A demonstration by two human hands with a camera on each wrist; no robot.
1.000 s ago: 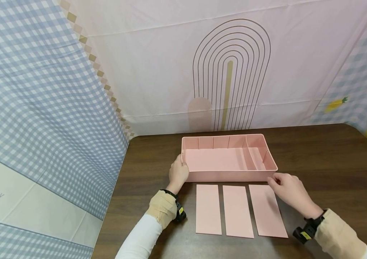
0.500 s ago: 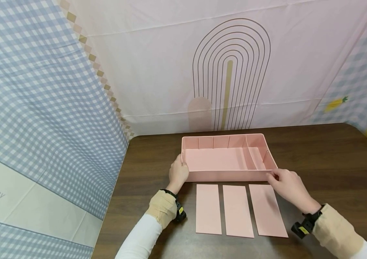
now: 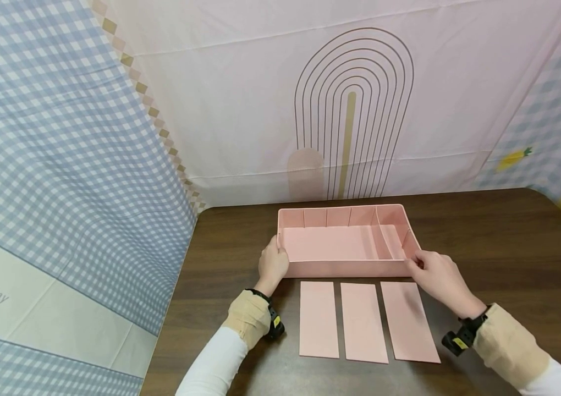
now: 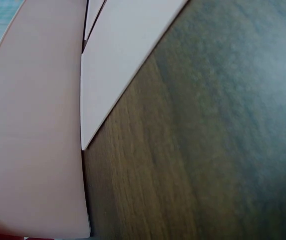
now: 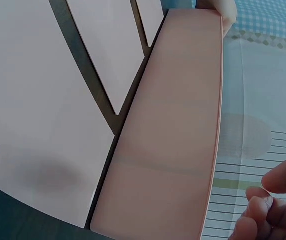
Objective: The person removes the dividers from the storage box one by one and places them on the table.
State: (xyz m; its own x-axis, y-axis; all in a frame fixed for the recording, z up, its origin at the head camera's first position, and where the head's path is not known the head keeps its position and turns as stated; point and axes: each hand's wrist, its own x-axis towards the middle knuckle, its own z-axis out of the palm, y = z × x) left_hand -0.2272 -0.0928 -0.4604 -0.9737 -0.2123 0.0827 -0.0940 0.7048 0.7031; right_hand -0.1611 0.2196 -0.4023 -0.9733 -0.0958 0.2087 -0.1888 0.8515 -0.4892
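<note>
A shallow pink plastic organizer box (image 3: 340, 269) stands near the back of the table, with one crosswise divider (image 3: 381, 239) towards its right end. My left hand (image 3: 273, 264) grips the box at its left front corner; its hidden fingers are round the outside of the left wall. At the right front corner hovers my right hand (image 3: 439, 278), fingers curled, thumb close to the index finger. In the right wrist view those fingertips (image 5: 256, 207) show beyond the box rim with nothing between them.
Three flat pink panels lie side by side in front of the box: a left panel (image 3: 319, 319), a middle panel (image 3: 364, 323) and a right panel (image 3: 410, 323). The dark wooden table (image 3: 503, 242) meets a patterned cloth (image 3: 241, 110) behind.
My right hand has moved slightly up and left, from just below the box's right front corner to over it. My left hand, the box and the panels have stayed put.
</note>
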